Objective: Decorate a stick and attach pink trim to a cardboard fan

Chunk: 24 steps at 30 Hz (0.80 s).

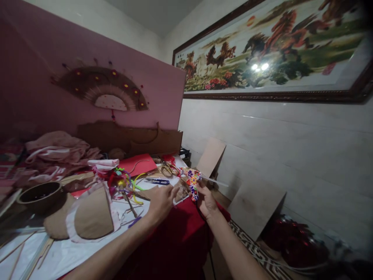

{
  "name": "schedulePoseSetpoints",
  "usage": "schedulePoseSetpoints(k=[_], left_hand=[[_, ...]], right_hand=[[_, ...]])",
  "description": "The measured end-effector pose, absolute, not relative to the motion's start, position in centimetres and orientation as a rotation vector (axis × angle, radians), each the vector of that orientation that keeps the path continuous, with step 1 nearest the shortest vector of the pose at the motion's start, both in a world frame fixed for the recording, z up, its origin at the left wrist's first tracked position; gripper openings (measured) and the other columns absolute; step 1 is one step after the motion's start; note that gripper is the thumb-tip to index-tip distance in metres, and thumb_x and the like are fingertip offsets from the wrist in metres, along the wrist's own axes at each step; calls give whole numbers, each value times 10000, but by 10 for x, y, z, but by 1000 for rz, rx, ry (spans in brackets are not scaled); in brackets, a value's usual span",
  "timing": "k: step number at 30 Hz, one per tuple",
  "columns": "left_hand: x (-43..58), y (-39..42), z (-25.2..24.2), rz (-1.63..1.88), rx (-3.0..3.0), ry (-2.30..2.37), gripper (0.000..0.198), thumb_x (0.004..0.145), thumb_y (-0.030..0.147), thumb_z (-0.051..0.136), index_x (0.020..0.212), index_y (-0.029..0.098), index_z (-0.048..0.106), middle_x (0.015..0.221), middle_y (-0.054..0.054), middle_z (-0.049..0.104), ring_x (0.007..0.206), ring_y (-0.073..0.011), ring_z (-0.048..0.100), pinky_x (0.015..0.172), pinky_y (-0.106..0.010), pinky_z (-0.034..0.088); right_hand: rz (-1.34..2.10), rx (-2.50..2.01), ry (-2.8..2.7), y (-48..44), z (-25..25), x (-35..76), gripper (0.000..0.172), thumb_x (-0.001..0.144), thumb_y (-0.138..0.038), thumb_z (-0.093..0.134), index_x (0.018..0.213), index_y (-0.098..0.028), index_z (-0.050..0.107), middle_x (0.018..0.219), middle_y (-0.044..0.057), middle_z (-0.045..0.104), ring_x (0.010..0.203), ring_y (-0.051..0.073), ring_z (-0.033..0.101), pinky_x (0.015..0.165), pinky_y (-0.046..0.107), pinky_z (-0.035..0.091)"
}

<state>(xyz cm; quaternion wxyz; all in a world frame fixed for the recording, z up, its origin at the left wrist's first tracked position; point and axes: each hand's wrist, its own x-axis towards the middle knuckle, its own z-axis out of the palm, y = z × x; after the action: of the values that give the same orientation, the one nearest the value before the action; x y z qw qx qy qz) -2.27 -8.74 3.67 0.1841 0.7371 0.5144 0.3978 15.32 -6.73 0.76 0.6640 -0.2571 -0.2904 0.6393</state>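
Head view. The white-covered tabletop (62, 254) occupies the left and centre; its near right side is bordered by red cloth (177, 241). Beyond the right edge, a gap runs down to the patterned floor border (253, 249), with a flat board (256, 208) leaning at the pale wall (320, 144). At the far side, a torn cardboard strip (131, 140) stands before a pink panel (163, 89) bearing a decorated fan (87, 83).

The right hand (207, 204) grips a flower-patterned glue gun (193, 181) at the right edge of the tabletop; a pale stick (217, 182) projects to its right and a black cord (212, 262) hangs below. The left hand (162, 204) has curled fingers, just left of the glue gun; whether it holds anything cannot be told.

A round dark bowl (40, 204) sits at left, its contents too dim to identify. To its right lies a rounded cardboard piece (93, 216) with pale edging. Blue thread snips (158, 181) and gold-handled scissors (168, 169) lie beyond the left hand.
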Motion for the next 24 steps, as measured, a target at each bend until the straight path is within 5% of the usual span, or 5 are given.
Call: schedulePoseSetpoints(k=[9, 24], left_hand=[[-34, -95, 13, 1394, 1961, 1301, 306, 838, 352, 460, 568, 214, 501, 584, -15, 524, 602, -174, 469, 591, -277, 320], [-32, -100, 7, 1404, 1915, 1299, 278, 821, 333, 479, 573, 221, 535, 617, -32, 555, 629, -191, 503, 616, -293, 345]], right_hand=[[1558, -518, -774, -80, 26, 138, 286, 685, -169, 710, 949, -194, 603, 781, 3, 678, 621, 142, 620, 542, 249, 502], [1555, -551, -947, -74, 29, 114, 262, 698, -272, 727, 867, -158, 563, 652, -19, 586, 453, 69, 503, 335, 141, 335]])
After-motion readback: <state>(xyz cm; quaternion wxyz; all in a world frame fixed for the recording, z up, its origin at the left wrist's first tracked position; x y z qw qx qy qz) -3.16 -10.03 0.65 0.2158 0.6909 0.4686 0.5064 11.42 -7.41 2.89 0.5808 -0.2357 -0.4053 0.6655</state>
